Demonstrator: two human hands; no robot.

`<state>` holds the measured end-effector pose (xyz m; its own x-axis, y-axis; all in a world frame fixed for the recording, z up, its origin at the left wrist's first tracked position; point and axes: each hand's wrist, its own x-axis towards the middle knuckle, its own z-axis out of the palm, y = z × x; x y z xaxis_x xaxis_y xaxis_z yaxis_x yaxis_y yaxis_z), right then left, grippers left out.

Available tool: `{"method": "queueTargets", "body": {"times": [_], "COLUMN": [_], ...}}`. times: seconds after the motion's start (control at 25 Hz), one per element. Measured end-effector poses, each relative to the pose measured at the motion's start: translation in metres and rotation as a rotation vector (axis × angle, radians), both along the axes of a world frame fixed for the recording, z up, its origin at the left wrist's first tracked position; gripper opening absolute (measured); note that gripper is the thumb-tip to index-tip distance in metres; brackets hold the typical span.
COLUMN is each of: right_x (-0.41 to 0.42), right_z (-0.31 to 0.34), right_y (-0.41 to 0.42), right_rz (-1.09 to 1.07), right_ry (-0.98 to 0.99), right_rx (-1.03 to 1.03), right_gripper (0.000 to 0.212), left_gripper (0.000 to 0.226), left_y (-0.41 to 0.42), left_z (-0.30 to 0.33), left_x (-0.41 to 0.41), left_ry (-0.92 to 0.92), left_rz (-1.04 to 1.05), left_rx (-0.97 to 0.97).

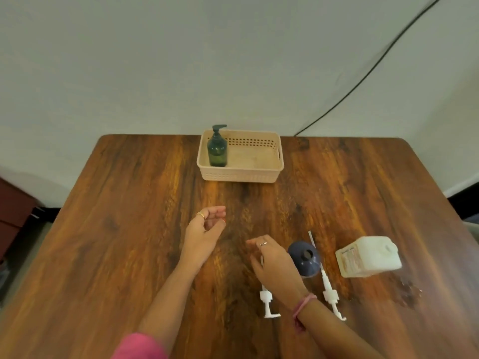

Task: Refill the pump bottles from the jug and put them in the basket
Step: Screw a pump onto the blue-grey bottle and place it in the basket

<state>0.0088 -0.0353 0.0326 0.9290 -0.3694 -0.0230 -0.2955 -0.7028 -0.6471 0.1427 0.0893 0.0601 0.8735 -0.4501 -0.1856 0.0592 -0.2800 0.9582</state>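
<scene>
Neither grip holds anything. Left hand (204, 229) hovers over the middle of the tabletop (116, 229), its fingers loosely curled around nothing, a ring on one finger. Right hand (274, 263) sits lower and nearer the person, palm down, fingers relaxed and spread forward, above the tube of a white pump head (267, 301) that lies flat on the wood; whether the hand touches that tube cannot be told. A ring shows on this hand too, and a pink band (302, 307) circles its wrist.

Just to the right of the right hand stands a dark blue bottle (305, 257), seen from above with its neck open and no pump on it. A second white pump head (329, 294) lies beside it, its long dip tube running up past the bottle's right side. Further right, a white plastic jug (368, 256) with a printed label rests on the tabletop, and a wet-looking patch (409, 291) marks the wood near it.

At the far edge sits a beige plastic basket (259, 174). A dark green pump bottle (217, 149) stands upright in its left end, pump fitted. A pink sleeve (140, 345) shows at the bottom edge, and a black cable (363, 79) runs down the wall behind.
</scene>
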Motion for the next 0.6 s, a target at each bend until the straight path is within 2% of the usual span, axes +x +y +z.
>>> {"method": "queueTargets", "body": {"times": [0.08,0.16,0.32,0.48,0.6], "right_x": [-0.028,-0.05,-0.074,-0.076,-0.072], "right_z": [-0.012,-0.022,-0.039,-0.046,-0.032], "right_y": [-0.007,-0.015,-0.02,-0.021,-0.032], "right_rz": [0.128,0.354,0.718,0.831,0.838], "right_ry": [0.148,0.282,0.31,0.304,0.188], "right_rx": [-0.156,-0.337,-0.44,-0.466,-0.388], "right_gripper": [0.033,0.042,0.044,0.04,0.041], "left_gripper": [0.025,0.025,0.026,0.027,0.027], "left_y": [-0.007,-0.013,-0.024,-0.03,-0.033], "left_z": [-0.006,-0.011,-0.018,-0.019,-0.017], "left_x": [-0.022,-0.041,-0.065,-0.075,-0.077], "left_ry": [0.013,0.02,0.021,0.001,-0.035], "left_rz": [-0.006,0.002,0.026,0.046,0.055], "left_rx": [0.005,0.01,0.033,0.027,0.04]}}
